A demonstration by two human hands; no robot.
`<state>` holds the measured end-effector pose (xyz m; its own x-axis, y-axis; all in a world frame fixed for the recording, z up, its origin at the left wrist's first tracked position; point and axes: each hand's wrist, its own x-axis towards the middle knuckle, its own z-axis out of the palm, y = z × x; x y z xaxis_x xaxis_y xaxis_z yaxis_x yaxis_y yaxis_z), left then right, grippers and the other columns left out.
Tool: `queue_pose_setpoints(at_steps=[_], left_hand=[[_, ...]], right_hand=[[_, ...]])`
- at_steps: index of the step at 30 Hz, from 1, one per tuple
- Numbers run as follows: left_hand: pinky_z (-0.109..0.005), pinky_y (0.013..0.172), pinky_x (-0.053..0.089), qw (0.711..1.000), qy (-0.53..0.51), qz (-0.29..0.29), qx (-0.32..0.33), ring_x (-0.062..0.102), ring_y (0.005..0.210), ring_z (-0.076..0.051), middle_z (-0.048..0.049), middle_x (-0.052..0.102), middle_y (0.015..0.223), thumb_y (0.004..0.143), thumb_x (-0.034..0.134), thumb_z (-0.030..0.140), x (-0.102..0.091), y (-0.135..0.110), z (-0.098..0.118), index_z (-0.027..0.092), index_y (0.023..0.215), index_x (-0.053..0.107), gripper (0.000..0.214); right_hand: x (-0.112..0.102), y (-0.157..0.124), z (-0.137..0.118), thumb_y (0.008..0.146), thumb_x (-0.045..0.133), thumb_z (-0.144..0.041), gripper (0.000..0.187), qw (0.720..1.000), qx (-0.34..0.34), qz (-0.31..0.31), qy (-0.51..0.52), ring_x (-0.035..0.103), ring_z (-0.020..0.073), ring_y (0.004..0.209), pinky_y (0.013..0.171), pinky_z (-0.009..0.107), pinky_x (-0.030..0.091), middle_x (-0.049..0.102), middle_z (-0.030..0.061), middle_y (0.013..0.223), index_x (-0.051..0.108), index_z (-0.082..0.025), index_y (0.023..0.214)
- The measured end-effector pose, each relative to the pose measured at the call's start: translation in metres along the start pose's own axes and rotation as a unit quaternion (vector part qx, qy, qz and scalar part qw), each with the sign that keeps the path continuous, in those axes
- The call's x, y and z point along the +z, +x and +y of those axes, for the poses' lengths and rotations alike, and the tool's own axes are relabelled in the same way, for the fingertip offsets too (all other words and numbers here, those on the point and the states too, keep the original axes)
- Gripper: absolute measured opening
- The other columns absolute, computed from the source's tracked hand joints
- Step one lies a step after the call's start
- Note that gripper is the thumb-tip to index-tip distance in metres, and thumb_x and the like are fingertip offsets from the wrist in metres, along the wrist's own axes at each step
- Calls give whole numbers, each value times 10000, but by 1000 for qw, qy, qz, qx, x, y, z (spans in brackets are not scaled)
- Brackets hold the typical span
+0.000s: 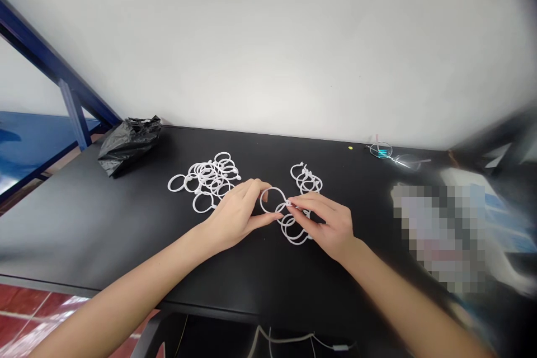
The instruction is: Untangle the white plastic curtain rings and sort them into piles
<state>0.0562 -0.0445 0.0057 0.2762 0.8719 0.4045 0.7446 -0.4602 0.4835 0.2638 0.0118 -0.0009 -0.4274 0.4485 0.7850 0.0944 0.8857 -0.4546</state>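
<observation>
My left hand (237, 213) and my right hand (329, 224) meet over the middle of a black table (126, 224). Both pinch one white plastic ring (272, 199), the left hand at its left and lower rim, the right hand at its clasp on the right. From that ring a chain of linked white rings (293, 229) hangs down under my right fingers and runs back to a small cluster of rings (307, 179). A loose pile of white rings (207, 179) lies just left of my left hand.
A crumpled black plastic bag (128, 142) sits at the table's back left. Eyeglasses (392, 155) lie at the back right by the white wall. A blurred patch covers the right side. Blue metal framing (69, 98) stands at left. Cables hang below the front edge.
</observation>
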Motion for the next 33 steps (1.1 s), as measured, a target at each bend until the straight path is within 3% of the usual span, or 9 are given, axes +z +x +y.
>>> queue_pose_setpoints(at_steps=[16,21,25,33], left_hand=[[-274,625,449,999,-2,34,15,498,657,-136,21,493,761,955,517,476,0,0,5,195,1012,444,296],[-284,640,458,998,-1,61,27,526,681,-148,4,536,764,925,563,493,-3,1,4,184,1035,475,339],[-306,683,473,997,15,66,30,557,748,-171,-38,587,835,906,600,475,-9,2,4,180,1026,504,333],[-301,705,485,996,37,81,32,592,786,-179,-50,626,874,902,627,439,-12,3,2,172,1107,506,359]], right_hand=[[4,-2,-9,848,650,-68,171,999,39,24,23,704,142,649,559,248,604,753,29,813,725,-215,894],[4,0,-11,832,665,-50,235,998,37,30,39,726,166,722,628,283,629,763,48,873,725,-224,977],[2,2,-13,809,705,-76,314,997,54,29,45,713,175,719,576,285,613,756,76,913,704,-213,1091],[-1,3,-8,809,699,-73,280,997,48,44,36,676,142,630,537,277,594,752,60,886,708,-224,1045]])
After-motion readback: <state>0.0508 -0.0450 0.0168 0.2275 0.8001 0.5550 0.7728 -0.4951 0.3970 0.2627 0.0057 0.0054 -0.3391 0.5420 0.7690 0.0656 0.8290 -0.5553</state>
